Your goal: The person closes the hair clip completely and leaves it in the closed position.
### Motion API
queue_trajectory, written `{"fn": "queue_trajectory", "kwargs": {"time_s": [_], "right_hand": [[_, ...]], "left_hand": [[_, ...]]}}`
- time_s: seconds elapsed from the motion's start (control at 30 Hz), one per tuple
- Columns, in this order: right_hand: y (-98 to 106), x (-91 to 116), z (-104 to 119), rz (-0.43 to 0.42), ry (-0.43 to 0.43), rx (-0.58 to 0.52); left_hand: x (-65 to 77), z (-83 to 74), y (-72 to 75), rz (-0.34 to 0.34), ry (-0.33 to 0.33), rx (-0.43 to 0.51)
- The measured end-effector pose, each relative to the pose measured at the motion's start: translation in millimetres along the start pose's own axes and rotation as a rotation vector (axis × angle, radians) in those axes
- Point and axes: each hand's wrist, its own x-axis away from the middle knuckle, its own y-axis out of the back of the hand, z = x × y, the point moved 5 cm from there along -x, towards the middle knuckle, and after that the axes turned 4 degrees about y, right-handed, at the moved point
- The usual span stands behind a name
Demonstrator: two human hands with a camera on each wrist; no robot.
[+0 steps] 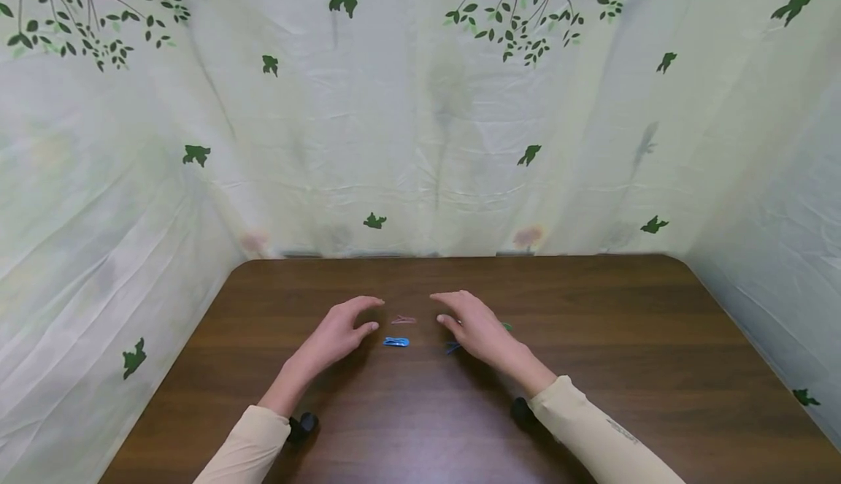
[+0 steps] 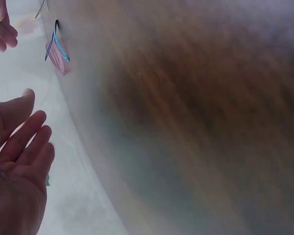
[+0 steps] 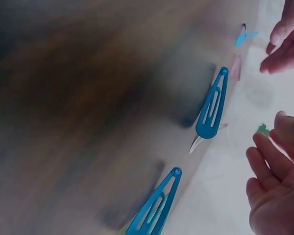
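Observation:
Both hands hover over the brown table with bent, spread fingers and nothing held. My left hand (image 1: 338, 333) is left of a pink hair clip (image 1: 404, 320) and a light blue hair clip (image 1: 396, 342), touching neither. Above a darker blue clip (image 1: 452, 347), partly hidden, is my right hand (image 1: 479, 329); a bit of something green (image 1: 507, 327) shows past its back. In the right wrist view two blue snap hair clips, one nearer (image 3: 146, 227) and one farther (image 3: 206, 129), lie apart from the right hand (image 3: 279, 188). The left wrist view has the left hand (image 2: 24, 166) palm visible.
A wooden table (image 1: 657, 367) spreads out on both sides of the hands. Pale cloth (image 1: 407, 141) printed with leaves and green birds hangs behind it and along both sides. Dark wrist cameras (image 1: 303, 426) sit below each sleeve cuff.

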Motion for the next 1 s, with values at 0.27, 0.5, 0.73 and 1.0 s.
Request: {"fn": "queue_trajectory", "kwargs": {"time_s": [0.27, 0.5, 0.73, 1.0], "right_hand": [[-8, -14, -2, 0.056, -0.066, -0.079], [-16, -24, -4, 0.073, -0.069, -0.115], [-24, -32, -6, 0.107, -0.086, -0.144], [-34, -40, -10, 0.148, -0.106, -0.189]], "left_hand": [[-6.2, 6.2, -4.6, 0.033, 0.053, 0.007], [-11.1, 12.8, -7.2, 0.044, 0.107, 0.098], [-17.8, 17.1, -13.2, 0.081, 0.136, 0.191], [-23.6, 24.9, -18.6, 0.124, 0.137, 0.234]]}}
